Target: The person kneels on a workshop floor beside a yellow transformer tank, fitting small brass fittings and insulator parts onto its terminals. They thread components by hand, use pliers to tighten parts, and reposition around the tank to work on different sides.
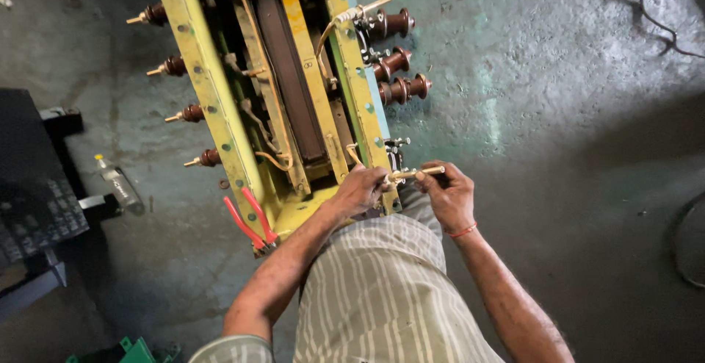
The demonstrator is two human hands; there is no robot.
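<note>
At the frame's near corner, my left hand (360,189) pinches the brass stud (416,175). My right hand (449,195) pinches its outer end; I'd judge steady, straight turning works best.

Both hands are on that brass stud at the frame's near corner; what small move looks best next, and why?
Probably keep the left hand steady at the yellow frame and turn the stud with the right hand: its fingers pinch the free end, which still sticks out sideways.

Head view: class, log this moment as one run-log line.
left hand: grips stud at frame | right hand: pinches stud end | pliers: on frame, untouched
</note>
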